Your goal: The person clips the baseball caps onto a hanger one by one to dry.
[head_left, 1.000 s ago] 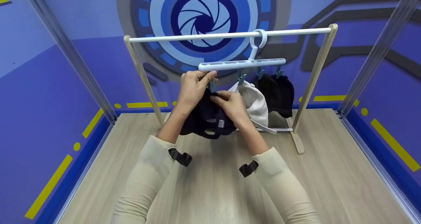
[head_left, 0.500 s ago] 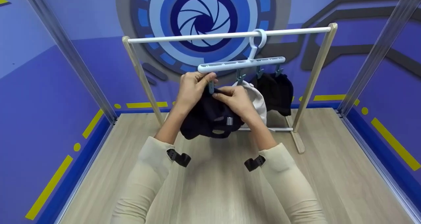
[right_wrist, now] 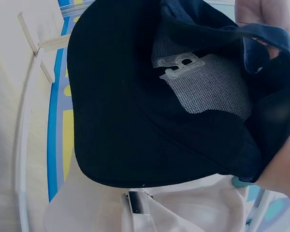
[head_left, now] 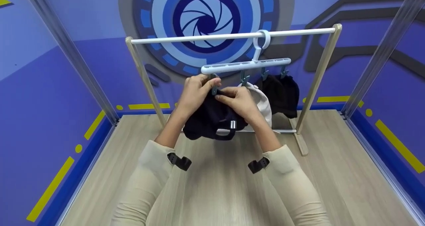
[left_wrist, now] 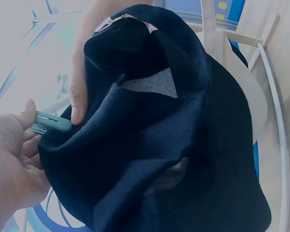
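Observation:
In the head view my left hand [head_left: 194, 95] pinches a grey-green clip [head_left: 214, 89] under the left end of the light-blue hanger [head_left: 232, 67]. A navy cap [head_left: 209, 119] hangs just below, its strap and metal buckle towards me. My right hand [head_left: 239, 101] pinches the cap's top edge beside the clip. The left wrist view shows the clip [left_wrist: 58, 123] between the left thumb and fingers, its tip at the fabric of the cap [left_wrist: 125, 145]. Whether the clip bites the fabric cannot be told. From the right wrist, the cap's brim [right_wrist: 106, 96] and mesh lining show.
A white cap [head_left: 264, 103] hangs from another clip [head_left: 245, 78] just right of my right hand. Dark caps [head_left: 282, 95] hang at the hanger's right end. The hanger hooks over the white rail [head_left: 186, 38] of a wooden-legged rack [head_left: 318, 76] on a wood-look surface [head_left: 215, 179].
My right hand has shifted slightly right, and the navy cap's buckle has swung right with it. The left hand has stayed almost in place on the clip.

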The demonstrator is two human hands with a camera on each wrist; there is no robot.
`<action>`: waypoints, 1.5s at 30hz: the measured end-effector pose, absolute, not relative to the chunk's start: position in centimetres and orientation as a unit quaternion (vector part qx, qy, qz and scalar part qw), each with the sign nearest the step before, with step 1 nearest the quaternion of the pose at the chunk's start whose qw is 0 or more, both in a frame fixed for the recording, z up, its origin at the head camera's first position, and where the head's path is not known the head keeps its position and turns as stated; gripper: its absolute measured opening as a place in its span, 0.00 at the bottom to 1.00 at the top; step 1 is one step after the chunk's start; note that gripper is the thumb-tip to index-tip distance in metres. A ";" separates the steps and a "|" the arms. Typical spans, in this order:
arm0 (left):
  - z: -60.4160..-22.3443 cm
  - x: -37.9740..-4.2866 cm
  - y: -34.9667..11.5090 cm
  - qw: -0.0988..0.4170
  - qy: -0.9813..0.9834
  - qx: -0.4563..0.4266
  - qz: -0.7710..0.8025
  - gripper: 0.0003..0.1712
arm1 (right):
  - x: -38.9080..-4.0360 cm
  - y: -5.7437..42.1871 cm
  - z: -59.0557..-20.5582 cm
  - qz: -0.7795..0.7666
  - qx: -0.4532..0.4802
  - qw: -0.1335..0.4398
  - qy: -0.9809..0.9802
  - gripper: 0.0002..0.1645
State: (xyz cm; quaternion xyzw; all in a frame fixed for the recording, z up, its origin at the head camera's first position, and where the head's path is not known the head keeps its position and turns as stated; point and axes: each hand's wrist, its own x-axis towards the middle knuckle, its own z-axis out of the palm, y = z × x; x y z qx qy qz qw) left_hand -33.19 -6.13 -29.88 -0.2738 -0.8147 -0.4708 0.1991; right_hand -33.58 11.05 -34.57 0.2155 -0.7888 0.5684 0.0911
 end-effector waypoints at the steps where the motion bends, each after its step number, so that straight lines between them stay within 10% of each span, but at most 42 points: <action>1: -30.0 -33.2 -6.2 0.196 -0.814 -0.273 -0.475 0.17 | -33.6 11.0 -34.6 0.565 0.218 0.092 -0.790 0.14; 45: -35.8 -31.0 -8.5 0.227 -0.856 -0.203 -0.418 0.26 | -29.5 15.5 -38.2 0.450 0.236 0.231 -0.830 0.17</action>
